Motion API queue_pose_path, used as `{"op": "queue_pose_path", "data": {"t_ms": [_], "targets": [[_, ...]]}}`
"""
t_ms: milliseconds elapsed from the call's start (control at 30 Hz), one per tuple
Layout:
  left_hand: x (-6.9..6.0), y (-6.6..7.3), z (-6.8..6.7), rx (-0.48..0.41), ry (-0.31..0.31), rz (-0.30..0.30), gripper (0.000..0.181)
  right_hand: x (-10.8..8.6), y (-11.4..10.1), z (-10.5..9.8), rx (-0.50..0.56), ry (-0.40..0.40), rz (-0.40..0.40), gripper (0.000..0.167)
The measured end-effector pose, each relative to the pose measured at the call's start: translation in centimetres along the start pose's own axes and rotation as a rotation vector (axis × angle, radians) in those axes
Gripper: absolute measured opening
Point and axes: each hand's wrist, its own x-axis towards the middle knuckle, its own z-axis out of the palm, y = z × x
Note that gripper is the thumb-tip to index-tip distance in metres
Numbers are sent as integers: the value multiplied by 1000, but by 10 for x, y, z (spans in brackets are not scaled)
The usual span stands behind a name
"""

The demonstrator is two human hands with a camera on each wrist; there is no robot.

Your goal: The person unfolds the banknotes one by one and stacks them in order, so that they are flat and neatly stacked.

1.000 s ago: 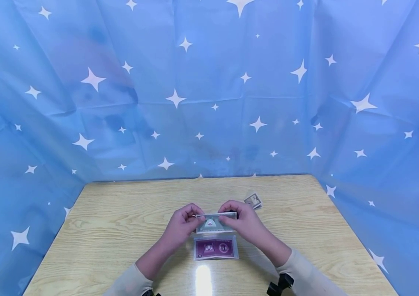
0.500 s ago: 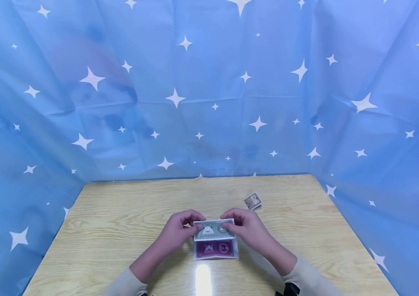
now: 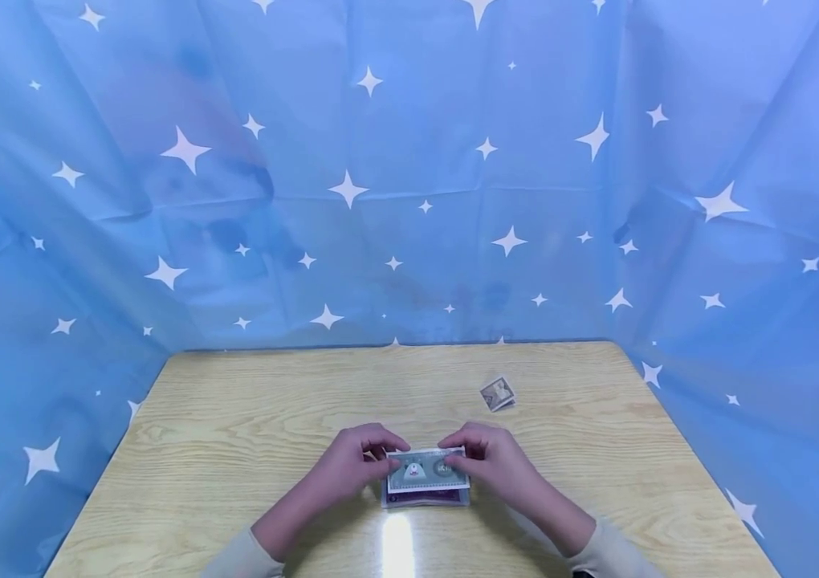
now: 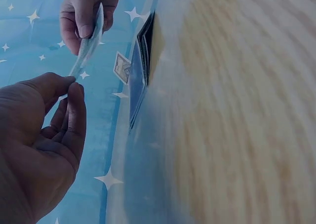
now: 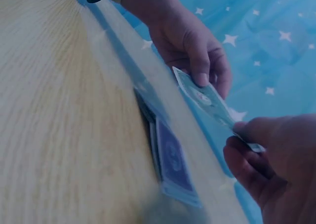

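Note:
Both hands hold up a green banknote (image 3: pixel 427 474), one at each end. My left hand (image 3: pixel 355 461) pinches its left end between thumb and fingers; my right hand (image 3: pixel 489 457) pinches the other end the same way. Lower down, on the table, lies a purple banknote (image 3: pixel 425 498), mostly covered by the green one in the head view. In the right wrist view the purple note (image 5: pixel 173 157) tops a small creased stack standing slightly off the table. The green note (image 5: pixel 207 100) is apart from that stack.
A small folded brown note (image 3: pixel 499 394) lies on the wooden table (image 3: pixel 258 401), beyond my right hand. A blue curtain with white stars (image 3: pixel 409 177) hangs behind the table's far edge.
Both hands have carried the green note toward me, from beyond the purple note to above it. The purple note and the small brown note have stayed put.

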Motion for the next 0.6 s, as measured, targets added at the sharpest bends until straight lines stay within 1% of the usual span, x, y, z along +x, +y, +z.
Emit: {"op": "queue_pose_path", "data": {"t_ms": [300,467,600], "targets": [[0,-5,1,80,-43,13,23,-3,5,8,-59,-22,20,19],[1,-9,3,110,-63,-9,21,-2,8,11,-120,-33,21,18],[1,-12,3,141,-90,-25,18,-1,12,15,-180,-40,-9,17]]}}
